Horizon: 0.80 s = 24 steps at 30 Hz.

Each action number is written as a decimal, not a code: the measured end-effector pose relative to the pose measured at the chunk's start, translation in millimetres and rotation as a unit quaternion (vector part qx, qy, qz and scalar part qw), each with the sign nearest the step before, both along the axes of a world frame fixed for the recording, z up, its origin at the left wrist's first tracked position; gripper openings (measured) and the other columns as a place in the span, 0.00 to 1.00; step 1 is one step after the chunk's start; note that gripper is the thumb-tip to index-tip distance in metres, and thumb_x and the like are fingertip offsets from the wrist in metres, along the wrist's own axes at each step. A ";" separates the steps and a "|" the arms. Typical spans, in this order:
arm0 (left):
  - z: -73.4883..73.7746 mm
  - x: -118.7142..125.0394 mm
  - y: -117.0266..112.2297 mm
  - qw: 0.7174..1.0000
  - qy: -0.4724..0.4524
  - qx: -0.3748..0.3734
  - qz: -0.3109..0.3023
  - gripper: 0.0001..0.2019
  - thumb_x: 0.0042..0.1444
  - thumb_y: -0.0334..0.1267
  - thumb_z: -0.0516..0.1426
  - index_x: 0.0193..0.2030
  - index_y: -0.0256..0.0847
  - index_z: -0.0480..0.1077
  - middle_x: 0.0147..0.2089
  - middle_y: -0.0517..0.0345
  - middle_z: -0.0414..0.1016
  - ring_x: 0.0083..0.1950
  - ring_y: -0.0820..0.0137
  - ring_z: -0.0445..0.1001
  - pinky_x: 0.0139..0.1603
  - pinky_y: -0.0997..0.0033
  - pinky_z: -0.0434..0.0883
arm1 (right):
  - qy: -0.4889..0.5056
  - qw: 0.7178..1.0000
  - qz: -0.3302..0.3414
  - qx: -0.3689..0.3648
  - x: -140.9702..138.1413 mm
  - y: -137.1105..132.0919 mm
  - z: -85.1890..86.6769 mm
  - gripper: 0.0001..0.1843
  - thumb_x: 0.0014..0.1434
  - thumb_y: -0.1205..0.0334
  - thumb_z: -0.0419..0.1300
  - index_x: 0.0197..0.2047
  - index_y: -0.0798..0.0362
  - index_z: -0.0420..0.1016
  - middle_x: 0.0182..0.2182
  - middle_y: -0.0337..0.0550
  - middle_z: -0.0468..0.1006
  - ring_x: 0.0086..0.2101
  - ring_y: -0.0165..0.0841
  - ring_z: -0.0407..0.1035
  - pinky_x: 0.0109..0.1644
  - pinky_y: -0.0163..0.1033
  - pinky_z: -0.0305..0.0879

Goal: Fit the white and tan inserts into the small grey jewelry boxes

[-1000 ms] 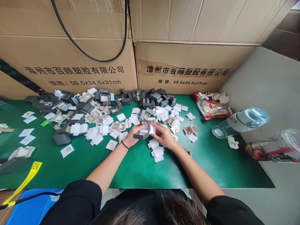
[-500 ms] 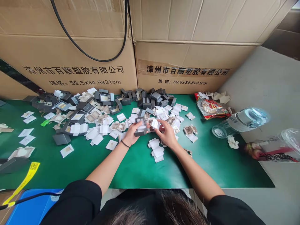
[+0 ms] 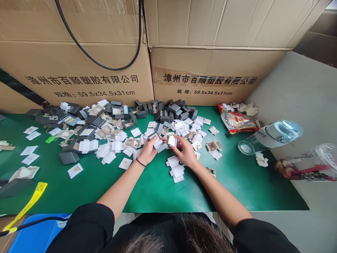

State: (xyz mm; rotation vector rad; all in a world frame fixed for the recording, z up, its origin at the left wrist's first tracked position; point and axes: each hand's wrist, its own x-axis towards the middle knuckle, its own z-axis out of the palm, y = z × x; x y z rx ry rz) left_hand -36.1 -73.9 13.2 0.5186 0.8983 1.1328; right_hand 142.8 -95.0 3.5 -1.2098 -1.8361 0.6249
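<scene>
My left hand point(image 3: 149, 150) is closed on a small dark grey box point(image 3: 160, 146) with white card showing inside it. Between the fingers of my right hand point(image 3: 185, 151) is a small folded white card insert point(image 3: 172, 141), held just right of the box. Under and behind both hands spreads a heap of white card pieces point(image 3: 181, 127). Nearer me, by my right wrist, lie some unfolded white cards point(image 3: 176, 169). More dark grey boxes point(image 3: 175, 108) are piled beyond my hands, against the cartons.
Large cardboard cartons point(image 3: 105, 59) wall off the back of the green table point(image 3: 137, 196). Mixed boxes and cards point(image 3: 92, 121) cover the left. On the right are a red snack bag point(image 3: 234, 119), a clear bottle point(image 3: 268, 137), a crumpled tissue point(image 3: 261, 160) and a plastic cup point(image 3: 316, 163).
The dark grey box has tilted in my left hand, so its pale side faces me. The white card insert has turned more upright in my right hand and shifted slightly left.
</scene>
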 end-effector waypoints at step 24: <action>2.1 8.9 -12.0 0.991 0.063 0.110 -0.040 0.19 0.45 0.47 0.63 0.41 0.41 0.66 0.38 0.59 0.69 0.37 0.73 0.68 0.35 0.75 0.66 | -0.002 0.995 0.047 0.092 -4.4 -5.6 6.5 0.21 0.59 0.54 0.56 0.54 0.49 0.65 0.48 0.49 0.73 0.49 0.40 0.66 0.52 0.48 0.65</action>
